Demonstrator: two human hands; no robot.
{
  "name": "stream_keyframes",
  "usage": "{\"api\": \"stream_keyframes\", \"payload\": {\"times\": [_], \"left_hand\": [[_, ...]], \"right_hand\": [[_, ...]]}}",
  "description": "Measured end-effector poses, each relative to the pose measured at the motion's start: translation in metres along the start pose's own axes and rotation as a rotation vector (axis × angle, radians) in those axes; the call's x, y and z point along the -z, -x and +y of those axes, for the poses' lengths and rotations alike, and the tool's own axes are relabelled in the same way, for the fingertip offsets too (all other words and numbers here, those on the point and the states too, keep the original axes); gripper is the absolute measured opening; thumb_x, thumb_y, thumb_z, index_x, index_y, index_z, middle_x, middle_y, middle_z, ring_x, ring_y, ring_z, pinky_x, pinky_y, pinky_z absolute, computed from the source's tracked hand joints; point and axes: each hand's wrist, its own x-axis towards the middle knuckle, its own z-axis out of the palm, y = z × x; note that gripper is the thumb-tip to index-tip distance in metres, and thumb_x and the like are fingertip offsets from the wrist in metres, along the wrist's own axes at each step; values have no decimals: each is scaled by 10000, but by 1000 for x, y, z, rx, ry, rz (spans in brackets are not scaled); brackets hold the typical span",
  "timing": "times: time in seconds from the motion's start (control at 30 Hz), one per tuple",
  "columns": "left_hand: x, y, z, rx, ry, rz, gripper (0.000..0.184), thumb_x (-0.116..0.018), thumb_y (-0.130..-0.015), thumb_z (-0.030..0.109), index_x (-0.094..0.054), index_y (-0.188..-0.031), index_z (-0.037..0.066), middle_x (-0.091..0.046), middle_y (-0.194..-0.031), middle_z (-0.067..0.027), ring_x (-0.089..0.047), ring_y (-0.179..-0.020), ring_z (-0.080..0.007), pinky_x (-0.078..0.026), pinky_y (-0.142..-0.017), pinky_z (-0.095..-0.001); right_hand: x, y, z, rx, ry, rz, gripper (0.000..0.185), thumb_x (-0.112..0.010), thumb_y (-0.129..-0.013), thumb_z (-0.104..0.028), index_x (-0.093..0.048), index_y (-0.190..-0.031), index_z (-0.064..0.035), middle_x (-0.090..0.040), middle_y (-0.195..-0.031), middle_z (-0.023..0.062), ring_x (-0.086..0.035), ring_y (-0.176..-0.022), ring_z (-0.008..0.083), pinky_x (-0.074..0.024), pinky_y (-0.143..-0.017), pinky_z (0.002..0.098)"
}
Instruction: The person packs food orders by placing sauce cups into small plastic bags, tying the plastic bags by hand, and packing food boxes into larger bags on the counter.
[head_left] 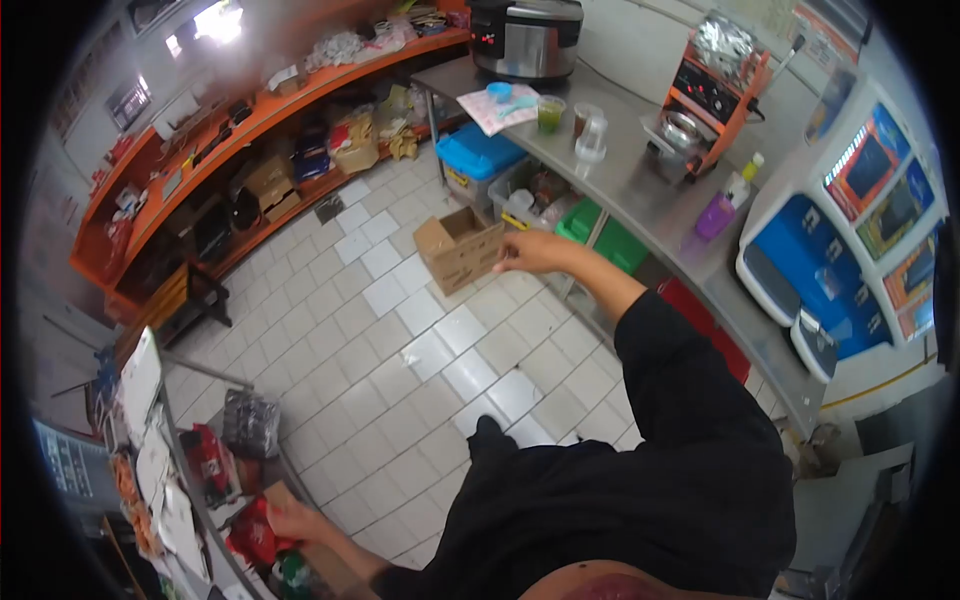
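Observation:
At the lower left, my left hand (288, 518) is closed on the edge of a red packet (252, 532) by the lower shelf of a side table. A green object (294, 574) lies just below that hand. My right hand (528, 252) is stretched forward with its fingers pinched together, and anything between them is too small to make out. Close to those fingertips in the view, an open cardboard box (462, 268) stands on the tiled floor. I cannot tell whether the hand touches it.
A steel table (625, 180) on the right bears a large cooker (528, 40), drink cups (550, 115), an orange machine (695, 110) and a purple bottle (716, 214). Bins, one with a blue lid (480, 150), sit below. An orange counter (260, 110) and small wooden bench (180, 305) stand left.

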Motion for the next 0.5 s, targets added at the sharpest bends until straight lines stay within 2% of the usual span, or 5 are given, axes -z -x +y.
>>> {"api": "stream_keyframes", "payload": {"times": [0.03,0.1,0.33,0.43,0.5], "left_hand": [[-58,-27,66,239,441,-148,448,-673,-859,117,-474,-1226,-44,-488,-1225,-180,-542,-1013,-300,-533,-818,-409],[-154,-75,214,452,828,-347,547,-646,-812,13,-425,-1312,41,-442,-1301,-146,-509,-1085,-302,-505,-852,-416],[-297,-169,676,-464,1314,-896,774,-740,-721,37,-357,-1394,68,-441,-1333,-201,-435,-1233,-381,-370,-1046,-410],[-352,-164,813,-431,1469,-958,969,-807,-661,72,-249,-1453,78,-397,-1377,-196,-414,-1258,-394,-347,-1071,-416],[-390,-157,882,-392,1499,-944,1029,-829,-643,91,-214,-1468,80,-384,-1387,-194,-411,-1258,-400,-343,-1075,-422]], "right_hand": [[40,-12,26,-58,20,104,567,-696,-783,-541,-622,-1083,-66,-660,-1053,160,-623,-1006,310,-484,-861,403],[102,-30,95,-144,-10,274,629,-717,-771,-534,-572,-1155,-57,-631,-1133,170,-601,-1072,306,-466,-913,385],[250,-119,300,-294,15,633,854,-809,-657,-483,-466,-1328,-80,-491,-1328,217,-489,-1217,365,-404,-1017,422],[290,-178,371,-548,137,445,1076,-850,-565,-486,-325,-1457,-189,-247,-1509,205,-283,-1351,472,-328,-1080,506],[294,-208,402,-602,181,301,1118,-858,-546,-484,-297,-1469,-197,-224,-1518,210,-272,-1359,474,-321,-1088,504]]}}
